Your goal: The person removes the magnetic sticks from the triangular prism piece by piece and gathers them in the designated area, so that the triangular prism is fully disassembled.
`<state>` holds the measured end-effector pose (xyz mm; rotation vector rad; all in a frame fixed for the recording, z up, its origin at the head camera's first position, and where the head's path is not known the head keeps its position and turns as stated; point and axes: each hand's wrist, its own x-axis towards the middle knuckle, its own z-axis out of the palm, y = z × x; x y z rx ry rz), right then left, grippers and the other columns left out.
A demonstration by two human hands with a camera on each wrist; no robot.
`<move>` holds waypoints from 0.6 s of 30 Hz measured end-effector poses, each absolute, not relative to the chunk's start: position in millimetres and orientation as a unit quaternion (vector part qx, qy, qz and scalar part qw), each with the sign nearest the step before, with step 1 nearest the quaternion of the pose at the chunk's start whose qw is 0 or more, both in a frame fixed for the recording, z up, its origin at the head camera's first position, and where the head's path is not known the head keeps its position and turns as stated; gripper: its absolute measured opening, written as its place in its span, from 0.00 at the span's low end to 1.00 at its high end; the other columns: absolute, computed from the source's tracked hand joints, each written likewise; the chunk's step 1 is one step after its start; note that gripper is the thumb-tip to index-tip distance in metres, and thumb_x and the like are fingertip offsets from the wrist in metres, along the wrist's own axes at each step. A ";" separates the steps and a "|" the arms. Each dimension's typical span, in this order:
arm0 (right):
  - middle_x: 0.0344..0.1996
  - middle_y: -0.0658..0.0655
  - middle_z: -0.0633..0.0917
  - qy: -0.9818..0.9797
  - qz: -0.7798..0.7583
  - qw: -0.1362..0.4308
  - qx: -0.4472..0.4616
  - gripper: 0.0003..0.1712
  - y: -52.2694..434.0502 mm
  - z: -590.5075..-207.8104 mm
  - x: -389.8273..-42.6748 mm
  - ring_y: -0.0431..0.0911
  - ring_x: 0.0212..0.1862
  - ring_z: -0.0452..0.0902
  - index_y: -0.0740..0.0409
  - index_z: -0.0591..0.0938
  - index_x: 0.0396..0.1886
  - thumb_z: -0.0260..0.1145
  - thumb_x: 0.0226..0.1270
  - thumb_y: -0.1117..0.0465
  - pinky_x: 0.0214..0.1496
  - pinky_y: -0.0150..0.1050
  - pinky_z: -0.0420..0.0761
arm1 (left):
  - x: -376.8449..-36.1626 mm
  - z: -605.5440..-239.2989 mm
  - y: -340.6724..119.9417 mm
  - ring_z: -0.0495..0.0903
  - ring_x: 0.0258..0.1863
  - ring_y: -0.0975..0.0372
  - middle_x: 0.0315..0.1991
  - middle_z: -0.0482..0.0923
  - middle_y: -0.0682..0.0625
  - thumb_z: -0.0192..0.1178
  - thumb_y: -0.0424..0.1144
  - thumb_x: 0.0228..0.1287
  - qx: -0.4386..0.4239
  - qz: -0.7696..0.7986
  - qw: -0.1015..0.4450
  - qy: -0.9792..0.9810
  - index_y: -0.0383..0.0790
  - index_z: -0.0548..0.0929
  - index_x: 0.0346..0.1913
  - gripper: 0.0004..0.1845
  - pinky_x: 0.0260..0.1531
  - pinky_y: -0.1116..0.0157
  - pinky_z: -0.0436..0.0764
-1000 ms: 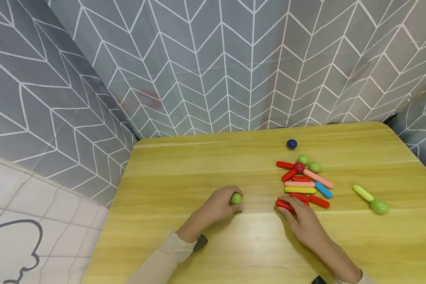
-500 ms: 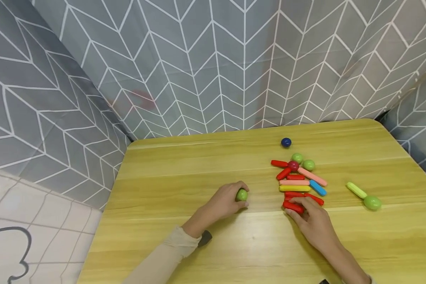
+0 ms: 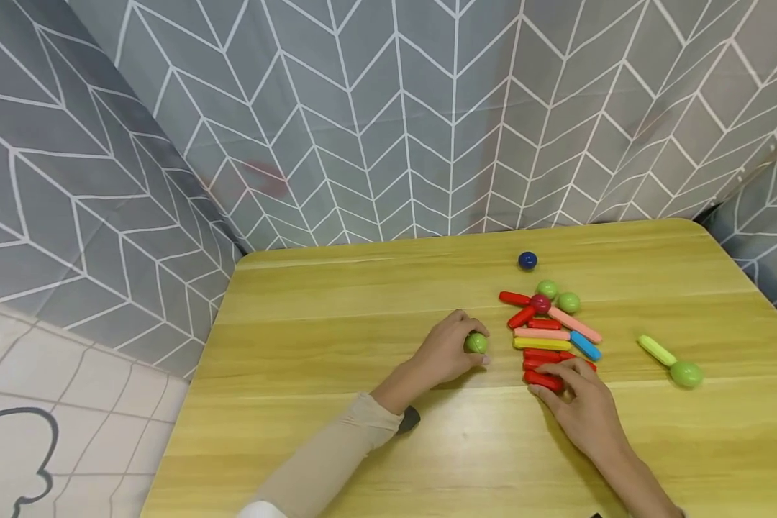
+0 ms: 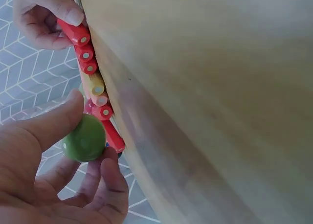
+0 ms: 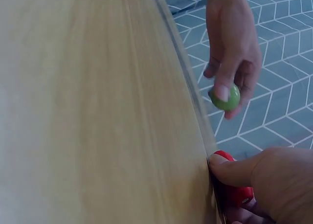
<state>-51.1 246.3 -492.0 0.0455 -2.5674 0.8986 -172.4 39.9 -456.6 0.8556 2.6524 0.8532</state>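
My left hand (image 3: pixel 450 350) pinches a green ball (image 3: pixel 475 342) (image 4: pixel 84 138) (image 5: pixel 226 98) between thumb and fingers, just left of a row of coloured sticks (image 3: pixel 547 338) lying on the yellow wooden table (image 3: pixel 362 316). My right hand (image 3: pixel 579 403) grips the nearest red stick (image 3: pixel 542 380) (image 4: pixel 73 32) (image 5: pixel 237 192) at the front of that row. Red, yellow, pink and blue sticks lie side by side behind it. A dark red ball (image 3: pixel 542 303) and two green balls (image 3: pixel 557 296) sit at the row's far end.
A dark blue ball (image 3: pixel 527 260) lies alone near the table's back edge. A yellow-green stick joined to a green ball (image 3: pixel 686 373) rests to the right. Grey chevron cloth (image 3: pixel 388 115) hangs behind and to the left. White tiled floor (image 3: pixel 52 403) shows at lower left.
My left hand has carried the green ball rightwards, close to the stick row. My right hand has pushed the nearest red stick right, up against the row.
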 end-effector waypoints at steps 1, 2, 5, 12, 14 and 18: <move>0.34 0.51 0.79 -0.924 0.321 0.208 0.014 0.17 246.8 -492.2 -50.8 0.35 0.29 0.63 0.60 0.88 0.39 0.81 0.47 0.69 0.27 0.25 0.62 | -174.0 -457.5 44.0 0.76 0.43 0.66 0.47 0.78 0.53 0.74 0.45 0.58 0.288 0.293 0.110 0.905 0.47 0.84 0.54 0.21 0.44 0.74 0.75; 0.35 0.51 0.79 -0.925 0.319 0.206 0.012 0.17 247.2 -492.5 -50.4 0.35 0.30 0.63 0.60 0.89 0.40 0.81 0.47 0.68 0.28 0.25 0.63 | -175.4 -458.4 47.8 0.76 0.43 0.66 0.48 0.78 0.53 0.74 0.45 0.58 0.283 0.296 0.108 0.906 0.47 0.84 0.55 0.21 0.45 0.75 0.75; 0.35 0.51 0.78 -0.925 0.322 0.203 0.004 0.17 247.7 -493.6 -49.5 0.34 0.31 0.63 0.60 0.89 0.39 0.82 0.46 0.69 0.29 0.25 0.64 | -178.8 -461.9 59.1 0.77 0.44 0.67 0.49 0.81 0.54 0.74 0.44 0.59 0.274 0.302 0.104 0.907 0.46 0.82 0.55 0.22 0.45 0.75 0.75; 0.33 0.51 0.76 -0.918 0.334 0.213 0.001 0.18 247.9 -496.7 -50.1 0.33 0.32 0.62 0.61 0.90 0.38 0.82 0.43 0.71 0.31 0.23 0.64 | -185.1 -462.1 78.2 0.76 0.40 0.69 0.46 0.85 0.56 0.75 0.44 0.56 0.266 0.322 0.091 0.904 0.46 0.84 0.51 0.19 0.40 0.76 0.73; 0.33 0.51 0.76 -0.917 0.335 0.218 0.005 0.18 248.3 -497.1 -51.4 0.34 0.32 0.63 0.61 0.90 0.37 0.82 0.43 0.71 0.31 0.23 0.65 | -187.5 -461.9 81.8 0.75 0.39 0.69 0.45 0.84 0.56 0.76 0.44 0.56 0.264 0.326 0.085 0.904 0.47 0.85 0.50 0.19 0.39 0.76 0.72; 0.33 0.51 0.77 -0.914 0.339 0.225 0.010 0.17 249.0 -497.3 -54.1 0.34 0.31 0.66 0.60 0.90 0.37 0.82 0.43 0.71 0.31 0.22 0.66 | -191.3 -462.3 86.3 0.75 0.38 0.69 0.43 0.83 0.55 0.76 0.42 0.55 0.264 0.321 0.084 0.906 0.46 0.86 0.50 0.19 0.39 0.77 0.72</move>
